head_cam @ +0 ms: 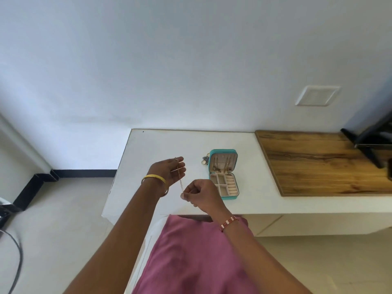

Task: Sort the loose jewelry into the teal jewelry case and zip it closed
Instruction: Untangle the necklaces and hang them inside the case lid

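My left hand and right hand each pinch an end of a thin chain, fingers grasping it, above the white bench. Teal jewelry case lies open just beside.

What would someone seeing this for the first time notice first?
Most striking are the two hands above the white table: the left hand and right hand stretch a thin chain between them. Just right of them the teal jewelry case lies open, necklaces hanging in its lid, with a small jewelry cluster at its far left corner.
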{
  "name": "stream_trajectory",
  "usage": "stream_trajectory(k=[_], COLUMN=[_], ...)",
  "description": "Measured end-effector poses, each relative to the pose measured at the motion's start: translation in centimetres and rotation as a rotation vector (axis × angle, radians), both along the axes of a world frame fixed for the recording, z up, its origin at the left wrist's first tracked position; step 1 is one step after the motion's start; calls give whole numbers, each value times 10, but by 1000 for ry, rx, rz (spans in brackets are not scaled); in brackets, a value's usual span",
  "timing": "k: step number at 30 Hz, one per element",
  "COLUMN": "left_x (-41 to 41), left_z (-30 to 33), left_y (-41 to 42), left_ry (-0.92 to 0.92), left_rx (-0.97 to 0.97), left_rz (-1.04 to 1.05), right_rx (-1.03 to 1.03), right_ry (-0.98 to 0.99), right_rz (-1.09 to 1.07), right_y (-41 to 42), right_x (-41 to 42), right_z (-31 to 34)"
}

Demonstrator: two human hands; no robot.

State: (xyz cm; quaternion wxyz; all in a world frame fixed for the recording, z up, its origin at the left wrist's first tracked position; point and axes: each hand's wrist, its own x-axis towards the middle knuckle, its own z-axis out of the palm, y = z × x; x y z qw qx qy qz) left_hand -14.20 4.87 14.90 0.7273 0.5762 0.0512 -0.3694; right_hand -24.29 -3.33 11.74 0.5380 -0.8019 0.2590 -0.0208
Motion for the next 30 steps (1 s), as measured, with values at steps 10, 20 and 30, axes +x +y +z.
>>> stream_trajectory(k=[10, 20, 30], left_x=[-39, -62, -62], left_z=[42, 54, 52], left_y=[6, 16, 21], left_ry=[-198, -328, -464], left_rx=[-11, 102, 203], left_rz=[-332, -405, -248], right_rx=[-80, 365, 88], right_ry=[-254, -92, -4], right_rz=[-120, 266, 219], right_y=[-33, -40, -55], right_x=[-19, -40, -48], right_z=[79, 99, 116])
